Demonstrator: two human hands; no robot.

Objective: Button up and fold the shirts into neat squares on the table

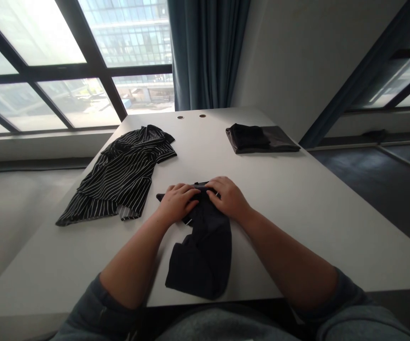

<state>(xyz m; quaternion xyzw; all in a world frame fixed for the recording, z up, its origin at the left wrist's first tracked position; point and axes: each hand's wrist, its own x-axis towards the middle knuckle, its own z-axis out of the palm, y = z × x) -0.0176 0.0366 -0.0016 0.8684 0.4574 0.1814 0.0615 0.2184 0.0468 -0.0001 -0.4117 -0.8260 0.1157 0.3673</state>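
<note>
A dark navy garment [205,255] lies on the table in front of me, its lower end close to the near edge. Its exact kind is hard to make out; small white marks show near its upper part. My left hand [178,201] grips the upper left of the cloth, fingers curled over the far edge and thumb on the near side. On the upper right, my right hand [228,196] pinches the same edge. The fingertips of both hands are partly hidden by the cloth.
A black shirt with white stripes [119,175] lies loosely spread on the white table [297,227] at left. Folded dark clothes [261,138] are stacked at the back right. Beyond stand a blue curtain [206,57] and a large window [62,66].
</note>
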